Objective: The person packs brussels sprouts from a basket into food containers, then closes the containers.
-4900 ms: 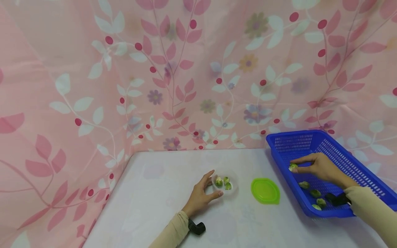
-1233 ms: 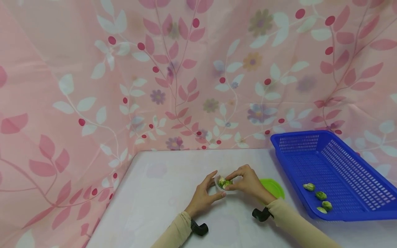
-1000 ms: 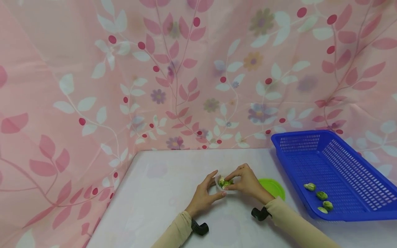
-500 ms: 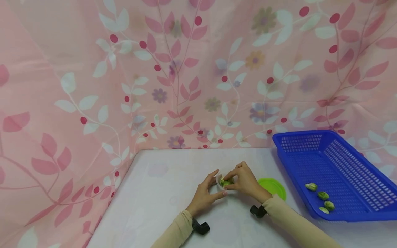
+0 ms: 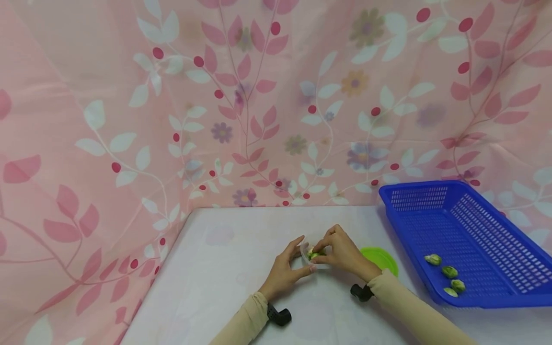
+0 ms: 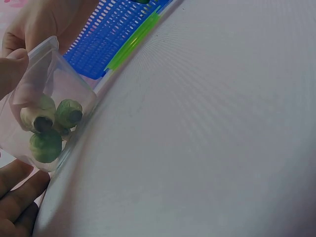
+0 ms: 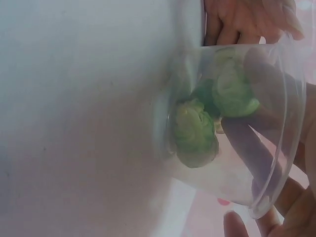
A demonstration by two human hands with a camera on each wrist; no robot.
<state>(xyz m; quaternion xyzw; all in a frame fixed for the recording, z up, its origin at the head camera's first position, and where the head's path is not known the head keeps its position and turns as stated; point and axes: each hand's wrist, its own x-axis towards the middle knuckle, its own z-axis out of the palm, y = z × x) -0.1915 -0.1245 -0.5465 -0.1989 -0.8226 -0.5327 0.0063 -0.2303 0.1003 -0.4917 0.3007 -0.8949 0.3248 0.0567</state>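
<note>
A clear plastic container [image 5: 304, 250] stands on the white table with several Brussels sprouts [image 6: 45, 146] inside. My left hand [image 5: 282, 273] holds it from the left, thumb at the near side and fingers round the far side. My right hand [image 5: 342, 254] reaches in over the rim; through the clear wall in the right wrist view, its fingers [image 7: 247, 145] lie on both sides of a Brussels sprout [image 7: 233, 91] and pinch it. Another Brussels sprout [image 7: 195, 133] rests at the container's bottom. From above, my right fingers partly cover the contents.
A bright green lid [image 5: 381, 260] lies right of the container, partly behind my right wrist. Farther right stands a blue perforated basket [image 5: 487, 301] with several Brussels sprouts [image 5: 450, 272] near its front left. A pink floral curtain [image 5: 258, 96] hangs behind the table.
Nearly five seconds ago my right hand held a Brussels sprout over the blue basket; it has since moved left into the container. During the last second its fingers shift only slightly there. My left hand stays.
</note>
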